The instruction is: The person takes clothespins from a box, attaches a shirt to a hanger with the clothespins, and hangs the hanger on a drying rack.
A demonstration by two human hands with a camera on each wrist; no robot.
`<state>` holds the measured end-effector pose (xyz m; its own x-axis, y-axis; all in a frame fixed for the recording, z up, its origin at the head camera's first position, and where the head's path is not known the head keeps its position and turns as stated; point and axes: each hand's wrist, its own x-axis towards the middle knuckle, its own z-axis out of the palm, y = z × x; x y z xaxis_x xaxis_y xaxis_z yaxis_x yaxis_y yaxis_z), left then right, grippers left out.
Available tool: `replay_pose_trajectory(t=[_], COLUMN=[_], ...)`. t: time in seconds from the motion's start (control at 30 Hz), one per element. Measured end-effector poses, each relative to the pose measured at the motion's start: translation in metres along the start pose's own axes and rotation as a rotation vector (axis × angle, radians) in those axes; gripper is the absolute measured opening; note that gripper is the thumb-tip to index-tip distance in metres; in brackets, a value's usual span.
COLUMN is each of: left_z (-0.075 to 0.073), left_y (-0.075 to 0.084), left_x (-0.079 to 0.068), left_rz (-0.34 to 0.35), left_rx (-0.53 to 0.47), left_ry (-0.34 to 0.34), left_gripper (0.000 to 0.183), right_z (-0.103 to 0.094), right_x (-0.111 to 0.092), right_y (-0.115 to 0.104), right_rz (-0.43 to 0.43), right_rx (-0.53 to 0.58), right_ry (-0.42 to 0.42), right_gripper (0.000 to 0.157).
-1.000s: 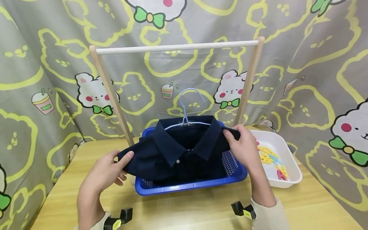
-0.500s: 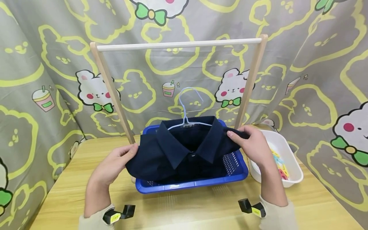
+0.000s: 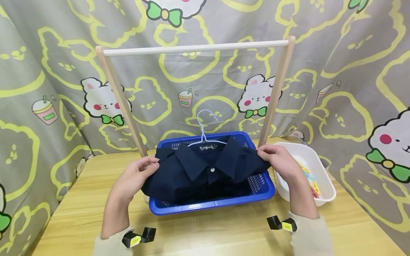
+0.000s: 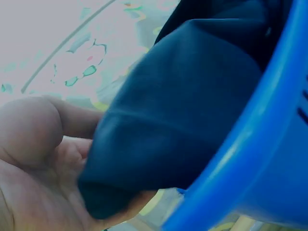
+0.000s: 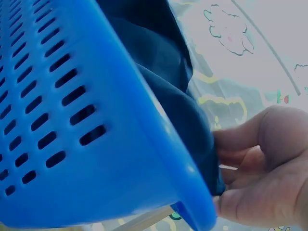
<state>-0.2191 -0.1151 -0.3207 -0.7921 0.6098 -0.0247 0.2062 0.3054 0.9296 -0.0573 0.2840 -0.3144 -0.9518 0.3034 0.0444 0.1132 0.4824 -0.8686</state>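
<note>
A dark navy collared shirt (image 3: 185, 177) lies in and over a blue plastic basket (image 3: 211, 205). Inside its neck sits a pale blue wire hanger (image 3: 202, 129), whose hook stands up behind the collar. My left hand (image 3: 136, 176) pinches the shirt's left shoulder at the sleeve; in the left wrist view the cloth (image 4: 163, 110) drapes over the fingers. With thumb and fingers my right hand (image 3: 282, 161) pinches the opposite shoulder, and in the right wrist view that cloth (image 5: 192, 120) meets the fingertips beside the basket rim. The hanger's arms are mostly hidden under the shirt.
Behind the basket stands a wooden rack with a white crossbar (image 3: 195, 48). A white tub (image 3: 323, 177) with several coloured clips (image 3: 310, 179) is at the right on the wooden table (image 3: 77, 213). A patterned curtain (image 3: 150, 103) surrounds the table.
The left hand has moved right and regripped nearer the shoulder. My right hand has shifted outward with the cloth. The hanger and collar rose little, then sank lower into the basket.
</note>
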Motion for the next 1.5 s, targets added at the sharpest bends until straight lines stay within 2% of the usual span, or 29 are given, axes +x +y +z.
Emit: replay_pose_trajectory(t=[0.17, 0.3, 0.47, 0.63, 0.77, 0.93, 1.03, 1.2, 1.3, 1.4, 1.5], left_z=[0.009, 0.018, 0.029, 0.035, 0.042, 0.053, 0.062, 0.080, 0.094, 0.131, 0.161], left_y=[0.002, 0.006, 0.007, 0.006, 0.012, 0.019, 0.020, 0.020, 0.018, 0.025, 0.028], left_x=[0.006, 0.010, 0.014, 0.013, 0.018, 0.024, 0.031, 0.044, 0.049, 0.068, 0.079], left_rz=[-0.034, -0.044, 0.023, 0.041, 0.078, 0.143, 0.176, 0.231, 0.280, 0.409, 0.548], left_rx=[0.053, 0.123, 0.257, 0.396, 0.411, 0.455, 0.532, 0.631, 0.641, 0.633, 0.609], left_ry=[-0.002, 0.028, 0.033, 0.003, -0.077, -0.274, -0.331, -0.310, -0.292, -0.363, -0.433], left_gripper=[0.038, 0.039, 0.036, 0.052, 0.080, 0.123, 0.127, 0.110, 0.093, 0.083, 0.080], right_z=[0.000, 0.001, 0.001, 0.003, -0.003, -0.009, -0.013, -0.020, -0.026, -0.042, -0.046], right_x=[-0.002, -0.005, -0.006, -0.007, -0.020, -0.035, -0.044, -0.060, -0.072, -0.120, -0.162], right_y=[0.000, -0.001, -0.001, -0.002, -0.002, -0.003, -0.002, -0.001, 0.000, 0.001, -0.001], right_rz=[0.020, 0.037, 0.044, 0.034, 0.065, 0.092, 0.112, 0.159, 0.184, 0.288, 0.369], right_rx=[-0.050, -0.065, -0.127, -0.185, -0.240, -0.294, -0.316, -0.358, -0.381, -0.424, -0.501], right_ry=[-0.013, -0.021, -0.027, -0.002, 0.061, 0.115, 0.144, 0.198, 0.231, 0.353, 0.455], right_gripper=[0.025, 0.025, 0.023, 0.022, 0.021, 0.020, 0.019, 0.018, 0.018, 0.019, 0.020])
